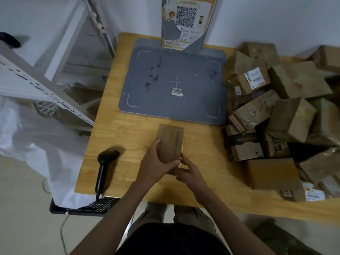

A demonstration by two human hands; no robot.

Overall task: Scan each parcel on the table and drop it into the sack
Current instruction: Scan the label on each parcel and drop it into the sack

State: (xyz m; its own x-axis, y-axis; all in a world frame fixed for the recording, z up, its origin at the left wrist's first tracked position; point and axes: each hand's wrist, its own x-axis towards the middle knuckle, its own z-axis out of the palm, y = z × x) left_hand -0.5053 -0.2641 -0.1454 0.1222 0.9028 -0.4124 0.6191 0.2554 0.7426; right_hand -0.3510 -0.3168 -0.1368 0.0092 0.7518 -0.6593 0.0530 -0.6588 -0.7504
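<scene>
Far left: white sack (36, 144), mouth open beside and below the worktop (128, 137), draped over a dark crate; interior not visible.

Near left edge of worktop: black handheld scanner (104, 162), lying handle toward the body, head pointing away.

Centre, just short of the grey scanning mat (174, 81): small brown cardboard parcel (170, 142), held clear of or just on the wood, hard to say which. Long axis running away from the body, toward the mat. Left hand (158, 162) cupped round the near left side, fingers (173, 163) curled under the near end, thumb along the left face. Right hand (189, 172) at the near right corner, fingers bent and touching the edge, more a steadying pinch than a full grasp. Label side not readable; printing down one face blurred.

Likely next: scanner lies left of the parcel, sack further left, so left hand nearer to both.

Right: heap of cardboard parcels (276, 115), overlapping, many cut off by the frame edge, count unclear.
</scene>
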